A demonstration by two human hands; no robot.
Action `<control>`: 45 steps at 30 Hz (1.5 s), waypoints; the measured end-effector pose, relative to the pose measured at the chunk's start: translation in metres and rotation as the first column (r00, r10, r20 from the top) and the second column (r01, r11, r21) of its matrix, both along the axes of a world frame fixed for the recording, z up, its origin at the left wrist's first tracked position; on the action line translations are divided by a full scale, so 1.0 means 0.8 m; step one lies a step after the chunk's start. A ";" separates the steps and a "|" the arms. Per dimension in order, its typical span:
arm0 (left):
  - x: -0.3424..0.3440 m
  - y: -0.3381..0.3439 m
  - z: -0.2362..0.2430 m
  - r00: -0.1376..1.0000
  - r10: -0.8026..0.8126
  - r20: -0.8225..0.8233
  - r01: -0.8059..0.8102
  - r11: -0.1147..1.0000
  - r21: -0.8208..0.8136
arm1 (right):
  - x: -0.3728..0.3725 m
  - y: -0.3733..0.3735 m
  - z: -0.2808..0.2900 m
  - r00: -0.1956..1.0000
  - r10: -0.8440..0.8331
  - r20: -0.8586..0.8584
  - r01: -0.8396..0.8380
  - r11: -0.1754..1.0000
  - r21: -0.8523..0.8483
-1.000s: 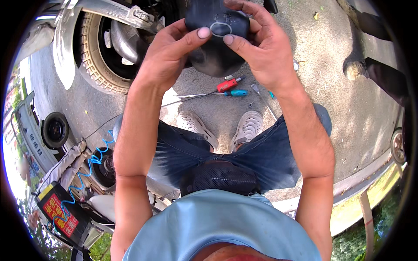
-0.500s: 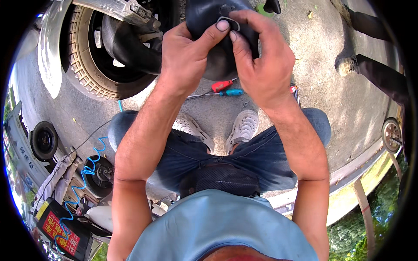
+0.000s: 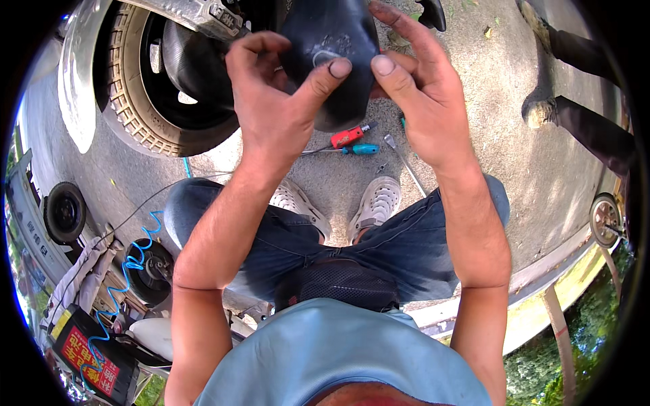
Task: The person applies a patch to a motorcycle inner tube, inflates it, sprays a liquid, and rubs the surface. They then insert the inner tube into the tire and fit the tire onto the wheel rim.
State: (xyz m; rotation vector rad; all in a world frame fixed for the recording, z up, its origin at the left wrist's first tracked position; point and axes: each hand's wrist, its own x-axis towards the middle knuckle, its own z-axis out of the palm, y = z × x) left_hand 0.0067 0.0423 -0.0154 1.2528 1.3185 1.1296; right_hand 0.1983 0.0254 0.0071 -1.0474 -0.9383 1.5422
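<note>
The person's two hands hold a black inner tube (image 3: 335, 40) up in front of the body, above the pavement. The left hand (image 3: 274, 98) looks clamped on the tube's left side: its thumb lies on the front face, the other fingers curl by the edge. The right hand (image 3: 430, 101) is at the tube's right edge, thumb and forefinger spread apart; whether its hidden fingers pinch the rubber, I cannot tell.

The work appears partway along. A pale-rimmed oval patch (image 3: 325, 57) is on the tube — partly covered by the left thumb — and the rubber around it looks scuffed. This stretch of tube is outside the tyre (image 3: 125, 81), which stands left of it; putting it back seems undone.

The surface is rough, sun-dappled pavement (image 3: 487, 135). Just below the tube lie a red-handled tool (image 3: 347, 137) and a blue-handled screwdriver (image 3: 361, 149), with a metal lever (image 3: 406, 166) below and to the right. Well left of and below the tube are a spare wheel (image 3: 66, 212) and a coiled blue hose (image 3: 112, 291). Far right of it — another person's dark trouser legs (image 3: 589, 132).
</note>
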 end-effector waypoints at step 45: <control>-0.057 0.012 0.013 0.860 -0.339 -0.381 0.308 0.941 -0.142 | -0.014 0.015 -0.057 1.000 0.014 -0.019 -0.021 0.918 -0.395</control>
